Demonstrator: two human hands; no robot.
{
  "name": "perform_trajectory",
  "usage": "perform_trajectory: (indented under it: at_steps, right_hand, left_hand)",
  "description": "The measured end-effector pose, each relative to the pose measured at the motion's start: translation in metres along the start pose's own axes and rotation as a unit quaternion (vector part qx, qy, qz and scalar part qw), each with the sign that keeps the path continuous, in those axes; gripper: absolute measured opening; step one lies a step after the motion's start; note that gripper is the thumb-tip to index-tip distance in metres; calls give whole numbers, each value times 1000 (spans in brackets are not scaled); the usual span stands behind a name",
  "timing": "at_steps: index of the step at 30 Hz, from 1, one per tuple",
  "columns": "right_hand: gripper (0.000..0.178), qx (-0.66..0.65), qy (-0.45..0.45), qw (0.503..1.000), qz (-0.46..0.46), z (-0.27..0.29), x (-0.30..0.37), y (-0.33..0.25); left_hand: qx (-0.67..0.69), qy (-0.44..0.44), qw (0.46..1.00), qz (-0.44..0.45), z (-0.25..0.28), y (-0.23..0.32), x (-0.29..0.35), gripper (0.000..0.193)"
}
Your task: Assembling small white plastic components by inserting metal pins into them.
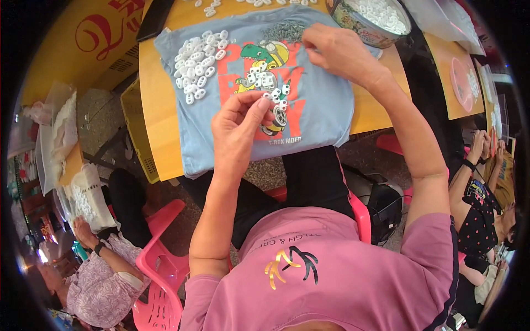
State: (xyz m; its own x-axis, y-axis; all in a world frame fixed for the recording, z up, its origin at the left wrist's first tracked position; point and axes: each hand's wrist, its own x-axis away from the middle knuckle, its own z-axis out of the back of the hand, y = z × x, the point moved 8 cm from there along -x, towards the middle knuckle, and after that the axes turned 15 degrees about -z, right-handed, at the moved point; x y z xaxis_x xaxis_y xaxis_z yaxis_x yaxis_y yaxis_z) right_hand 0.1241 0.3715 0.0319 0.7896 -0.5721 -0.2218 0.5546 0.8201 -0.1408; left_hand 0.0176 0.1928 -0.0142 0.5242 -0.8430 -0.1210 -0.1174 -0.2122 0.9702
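Note:
A folded light-blue T-shirt (326, 110) with a printed cartoon dinosaur lies on the table in front of me. My left hand (238, 124) pinches a small white plastic piece (267, 96) between thumb and fingertips, above the print. Beside it are several white pieces with dark holes (284, 103), and a similar cluster (259, 77) sits farther up. On the shirt's left side is a heap of white oval two-hole pieces (196, 63). My right hand (339, 52) has its fingers closed at the edge of a pile of small grey metal pins (282, 31); what they hold is hidden.
A round tub (359, 25) full of white pieces stands at the far right of the yellow table (157, 121). More white pieces (210, 10) lie along its far edge. People sit working on both sides. A pink chair (160, 259) is at the left.

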Motion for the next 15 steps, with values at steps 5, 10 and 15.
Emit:
perform_trajectory:
  at_steps: [5,10,15]
  right_hand:
    - [20,-281,9,955,-99,22,19,-6]
    - [21,-504,-71,844,-172,4,52,-36]
    - [18,-701,-86,677,-207,-2,70,-65]
  left_hand:
    - [186,31,980,68,0,-7,2,22]
    - [202,30,977,65,-4,-1,6,22]
    - [166,29,985,29,-7,11,11,21]
